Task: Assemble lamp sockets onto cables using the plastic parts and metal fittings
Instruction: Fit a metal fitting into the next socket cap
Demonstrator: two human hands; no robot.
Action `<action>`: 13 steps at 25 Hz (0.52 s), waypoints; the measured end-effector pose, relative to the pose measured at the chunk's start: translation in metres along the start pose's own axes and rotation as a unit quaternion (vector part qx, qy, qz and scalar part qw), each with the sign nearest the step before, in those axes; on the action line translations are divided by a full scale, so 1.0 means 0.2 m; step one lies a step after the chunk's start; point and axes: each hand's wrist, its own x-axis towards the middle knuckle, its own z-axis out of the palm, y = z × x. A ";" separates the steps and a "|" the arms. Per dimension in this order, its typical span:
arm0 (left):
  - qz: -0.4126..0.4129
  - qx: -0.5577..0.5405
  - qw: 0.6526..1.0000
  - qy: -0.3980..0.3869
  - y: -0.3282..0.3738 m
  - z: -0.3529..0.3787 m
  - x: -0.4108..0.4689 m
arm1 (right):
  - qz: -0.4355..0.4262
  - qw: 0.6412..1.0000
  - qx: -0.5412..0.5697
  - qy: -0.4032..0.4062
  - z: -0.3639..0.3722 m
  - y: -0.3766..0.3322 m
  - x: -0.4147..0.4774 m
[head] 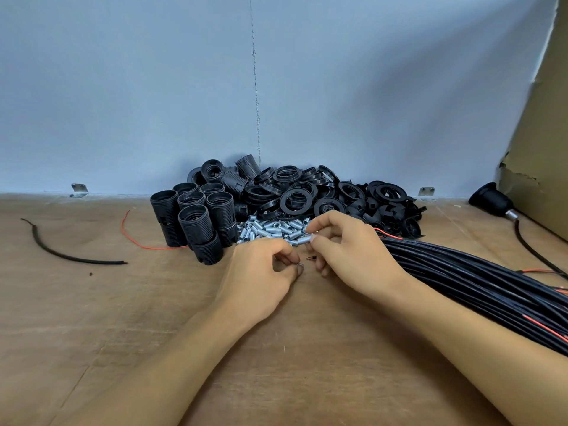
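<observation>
My left hand (261, 272) rests on the wooden table (123, 318) and pinches a small metal fitting (300, 265) between thumb and curled fingers. My right hand (344, 244) pinches another silver threaded fitting (307, 239) at the edge of the pile of metal fittings (270, 229). A thin wire tip (311, 258) pokes out under my right fingers. A thick bundle of black cables (476, 278) runs from under my right hand to the right. Black threaded socket bodies (196, 219) stand at the left of the pile, and black plastic rings and caps (322, 195) are heaped behind.
A loose piece of black cable (61, 255) and a red wire (135, 241) lie on the left of the table. One assembled black socket on a cable (491, 199) lies at the far right beside a cardboard wall (541, 149). A grey wall stands behind.
</observation>
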 end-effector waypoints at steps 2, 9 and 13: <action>-0.013 -0.021 1.000 0.008 0.01 0.00 0.00 | 0.019 0.998 0.059 -0.001 0.00 0.00 -0.01; -0.091 -0.265 0.955 0.094 0.04 -0.01 0.00 | -0.019 0.989 0.149 -0.016 0.02 0.00 -0.04; -0.107 -0.327 0.935 0.081 0.04 0.00 -0.02 | -0.046 0.988 0.147 -0.013 0.02 0.00 -0.05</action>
